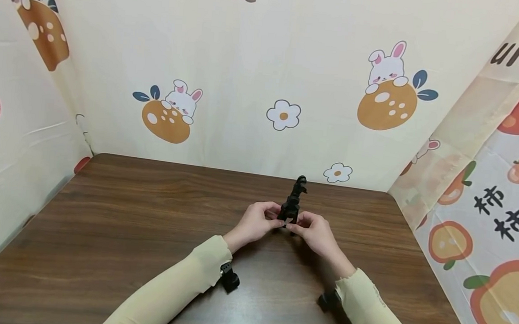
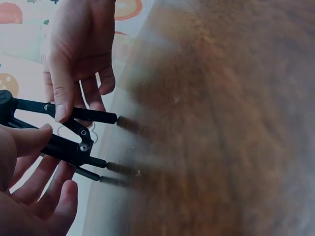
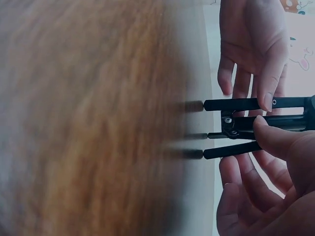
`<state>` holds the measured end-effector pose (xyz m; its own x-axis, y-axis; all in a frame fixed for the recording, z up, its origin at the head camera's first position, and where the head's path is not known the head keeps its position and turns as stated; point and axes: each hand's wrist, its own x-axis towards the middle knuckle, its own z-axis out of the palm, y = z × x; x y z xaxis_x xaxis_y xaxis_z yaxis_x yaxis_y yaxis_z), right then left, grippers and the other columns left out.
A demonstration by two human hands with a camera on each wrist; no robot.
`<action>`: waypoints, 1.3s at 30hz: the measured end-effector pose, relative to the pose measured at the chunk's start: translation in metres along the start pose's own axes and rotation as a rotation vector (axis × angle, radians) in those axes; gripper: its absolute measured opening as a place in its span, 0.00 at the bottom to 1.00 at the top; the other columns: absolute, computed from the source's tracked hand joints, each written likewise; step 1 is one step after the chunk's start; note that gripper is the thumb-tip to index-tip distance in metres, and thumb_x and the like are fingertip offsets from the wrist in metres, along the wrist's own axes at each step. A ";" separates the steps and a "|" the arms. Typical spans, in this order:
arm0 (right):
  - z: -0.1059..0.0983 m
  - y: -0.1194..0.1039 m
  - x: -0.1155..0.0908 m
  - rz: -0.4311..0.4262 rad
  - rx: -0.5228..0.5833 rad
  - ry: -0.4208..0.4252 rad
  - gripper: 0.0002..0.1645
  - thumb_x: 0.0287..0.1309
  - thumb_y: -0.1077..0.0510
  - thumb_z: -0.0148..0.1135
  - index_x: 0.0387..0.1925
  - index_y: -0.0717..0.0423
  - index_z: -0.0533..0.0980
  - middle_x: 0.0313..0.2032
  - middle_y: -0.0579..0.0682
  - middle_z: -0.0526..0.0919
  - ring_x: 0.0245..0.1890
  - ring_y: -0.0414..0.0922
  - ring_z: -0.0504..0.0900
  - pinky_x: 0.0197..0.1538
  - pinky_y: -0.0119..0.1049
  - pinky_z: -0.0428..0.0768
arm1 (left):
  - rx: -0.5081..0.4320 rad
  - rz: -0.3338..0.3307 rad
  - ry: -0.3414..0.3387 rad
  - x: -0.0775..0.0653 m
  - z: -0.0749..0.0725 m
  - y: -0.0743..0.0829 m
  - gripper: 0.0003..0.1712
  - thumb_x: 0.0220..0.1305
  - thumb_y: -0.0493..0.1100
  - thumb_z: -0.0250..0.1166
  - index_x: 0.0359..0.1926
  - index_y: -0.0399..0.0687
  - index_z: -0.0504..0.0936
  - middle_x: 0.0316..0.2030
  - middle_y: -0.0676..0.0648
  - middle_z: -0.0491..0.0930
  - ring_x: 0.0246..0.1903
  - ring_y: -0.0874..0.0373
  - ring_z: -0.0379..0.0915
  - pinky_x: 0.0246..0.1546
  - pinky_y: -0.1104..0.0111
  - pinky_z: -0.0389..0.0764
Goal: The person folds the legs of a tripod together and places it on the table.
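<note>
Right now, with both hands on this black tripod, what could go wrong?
The tripod might topple if the left hand and right hand release it, since its upper part towers over closely spaced legs. The right thumb lies near a hinged brace; a folding leg could pinch it.

Table (image 1: 123,233): dk brown wood-grain top, semi-gloss, 2 rounded far corners in view
Glare (image 1: 267,313): pale patch nr front, approx mid
On top: 1 blk mini tripod (image 1: 290,207), approx upright, R of ctr, nr far edge
Feet (image 3: 208,105): 3, tips meet reflections
</note>
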<state>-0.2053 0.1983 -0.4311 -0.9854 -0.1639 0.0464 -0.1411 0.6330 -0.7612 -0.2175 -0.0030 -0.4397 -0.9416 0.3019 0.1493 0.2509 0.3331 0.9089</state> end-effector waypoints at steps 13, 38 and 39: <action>-0.002 0.002 0.002 -0.021 0.109 -0.092 0.06 0.54 0.59 0.75 0.32 0.55 0.84 0.27 0.47 0.83 0.29 0.46 0.77 0.34 0.38 0.75 | 0.081 0.009 -0.005 0.002 -0.001 0.000 0.10 0.60 0.41 0.74 0.44 0.52 0.87 0.37 0.55 0.86 0.37 0.63 0.81 0.43 0.63 0.79; -0.007 0.012 0.018 -0.050 0.016 -0.046 0.19 0.36 0.56 0.85 0.30 0.54 0.82 0.28 0.46 0.85 0.32 0.42 0.84 0.36 0.36 0.79 | 0.229 0.026 -0.037 0.002 -0.006 0.007 0.05 0.58 0.42 0.75 0.35 0.54 0.86 0.29 0.59 0.84 0.30 0.67 0.79 0.35 0.67 0.77; -0.008 0.013 0.020 -0.048 0.007 -0.045 0.21 0.35 0.55 0.86 0.31 0.54 0.82 0.29 0.46 0.85 0.32 0.43 0.83 0.36 0.37 0.79 | 0.228 0.026 -0.035 0.002 -0.006 0.008 0.05 0.58 0.42 0.75 0.35 0.54 0.86 0.29 0.58 0.84 0.30 0.67 0.79 0.35 0.67 0.77</action>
<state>-0.2277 0.2091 -0.4348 -0.9722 -0.2280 0.0540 -0.1875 0.6184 -0.7632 -0.2185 -0.0052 -0.4299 -0.9267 0.3426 0.1542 0.3230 0.5170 0.7927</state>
